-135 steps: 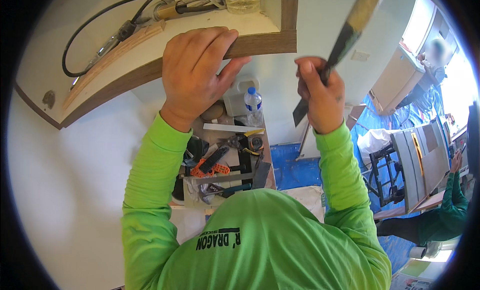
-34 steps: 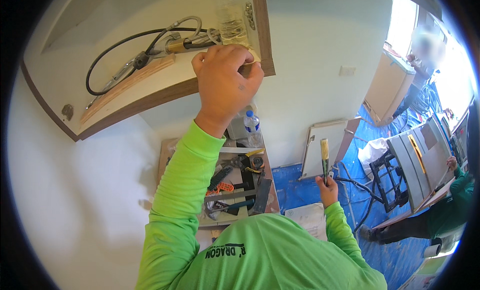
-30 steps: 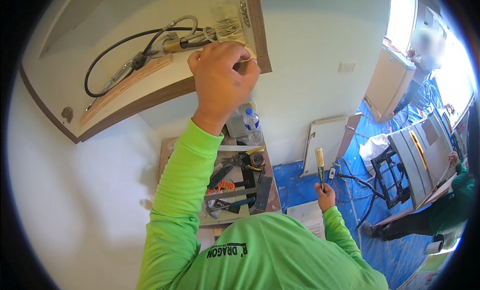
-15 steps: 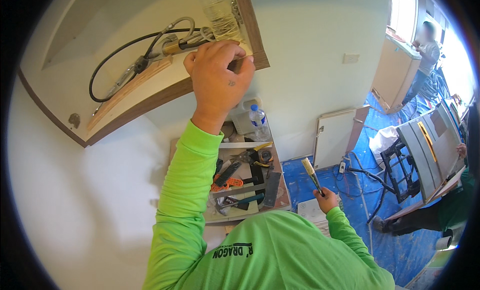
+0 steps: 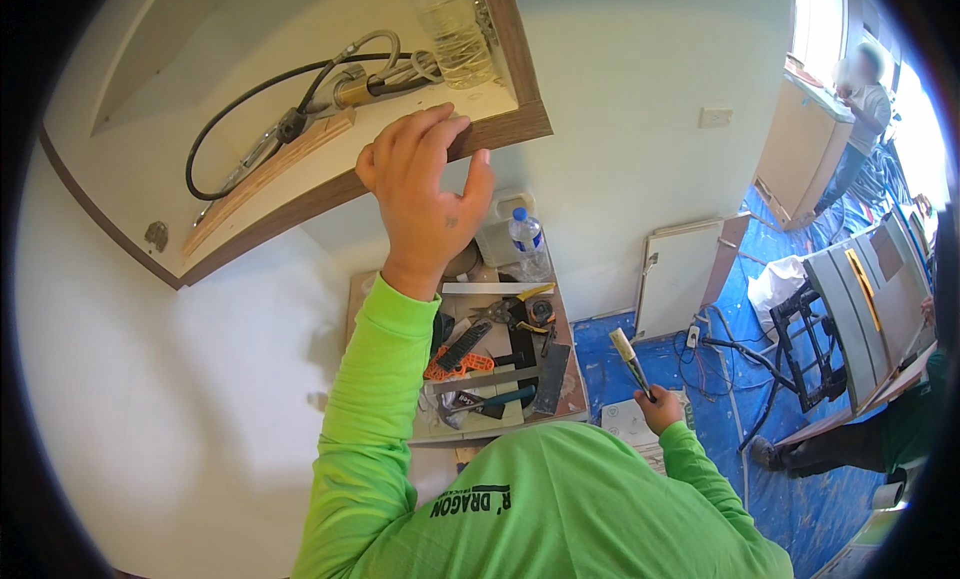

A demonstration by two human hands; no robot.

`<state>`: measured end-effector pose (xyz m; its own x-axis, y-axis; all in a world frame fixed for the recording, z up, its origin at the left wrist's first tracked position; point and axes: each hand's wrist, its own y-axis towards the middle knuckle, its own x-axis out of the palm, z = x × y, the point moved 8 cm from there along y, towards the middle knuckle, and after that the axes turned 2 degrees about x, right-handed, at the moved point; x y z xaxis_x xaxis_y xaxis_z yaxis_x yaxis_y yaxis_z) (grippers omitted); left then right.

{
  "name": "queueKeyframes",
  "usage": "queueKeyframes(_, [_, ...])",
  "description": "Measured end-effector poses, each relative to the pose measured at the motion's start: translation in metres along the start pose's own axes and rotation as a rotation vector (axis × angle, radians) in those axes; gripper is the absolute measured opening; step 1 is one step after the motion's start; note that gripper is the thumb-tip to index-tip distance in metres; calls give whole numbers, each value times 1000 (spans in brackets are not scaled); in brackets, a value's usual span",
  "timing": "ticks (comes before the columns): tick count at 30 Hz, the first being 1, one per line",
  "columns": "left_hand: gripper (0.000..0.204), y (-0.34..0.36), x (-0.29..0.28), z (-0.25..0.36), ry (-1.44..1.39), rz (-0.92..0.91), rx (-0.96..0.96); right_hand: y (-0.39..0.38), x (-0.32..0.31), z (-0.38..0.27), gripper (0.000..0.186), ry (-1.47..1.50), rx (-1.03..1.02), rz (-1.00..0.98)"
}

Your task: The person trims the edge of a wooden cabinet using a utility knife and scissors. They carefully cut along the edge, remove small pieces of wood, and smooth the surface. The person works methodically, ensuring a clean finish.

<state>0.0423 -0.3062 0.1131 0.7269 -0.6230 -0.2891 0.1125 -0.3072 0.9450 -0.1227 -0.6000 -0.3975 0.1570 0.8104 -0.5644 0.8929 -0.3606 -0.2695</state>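
Note:
My left hand (image 5: 425, 204) is raised to the wooden front edge of an open wall cabinet (image 5: 345, 186). Its fingers are apart and curl slightly over the edge, with nothing in the grasp. Behind them inside lie a black cable (image 5: 225, 119) with metal and brass fittings, a thin wooden strip (image 5: 270, 179) and a clear plastic bottle (image 5: 455, 39). Lower on the right, my right hand (image 5: 660, 409) is closed around the handle of a paintbrush (image 5: 627, 351), its pale bristles pointing up and away from me.
Below the cabinet, a worktop holds a hammer (image 5: 490, 399), pliers (image 5: 505, 307), a tape measure (image 5: 541, 310) and a water bottle (image 5: 525, 234). Blue sheeting (image 5: 700, 364) covers the floor. Panels (image 5: 680, 274) lean on the wall. Two other people are at the right.
My left hand has drawn back from beside the bottle to the cabinet's front edge, and its curled fingers have spread. The right hand keeps the paintbrush in about the same place.

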Motion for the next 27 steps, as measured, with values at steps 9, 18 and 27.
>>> queueKeyframes(9, [23,7,15,11,9,20,143,2,6,-1,40,62,-22,-20])
queueKeyframes(18, [20,19,29,19,-28,-12,176,11,22,16,38,-12,25,-67])
queueKeyframes(27, [8,44,10,10,9,-106,342,10,29,20,38,44,65,-70])
